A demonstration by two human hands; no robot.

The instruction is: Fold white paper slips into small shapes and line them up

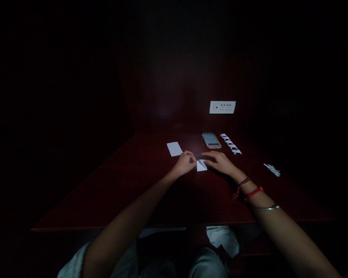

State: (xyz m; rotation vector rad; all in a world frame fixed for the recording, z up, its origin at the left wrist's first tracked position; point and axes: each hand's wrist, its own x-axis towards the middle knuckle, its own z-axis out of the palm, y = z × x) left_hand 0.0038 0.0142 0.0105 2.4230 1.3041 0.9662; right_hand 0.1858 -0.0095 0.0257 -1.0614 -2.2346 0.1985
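A small white piece of folded paper (201, 166) lies on the dark red table between my hands, with a crease or flap running across its top. My left hand (186, 162) has its fingers pinched at the paper's left edge. On the other side, my right hand (219, 161) reaches in with thumb and forefinger apart, the thumb at the paper's right edge. Its fingers stretch out above the paper. A flat white sheet (174, 149) rests just beyond my left hand.
A phone (212, 141) with a lit screen lies behind my right hand. Beside it runs a row of folded white paper pieces (231, 144). Thin paper strips (272, 170) sit farther right. A wall socket (222, 107) is above the table's (127, 185) back edge. The surroundings are dark.
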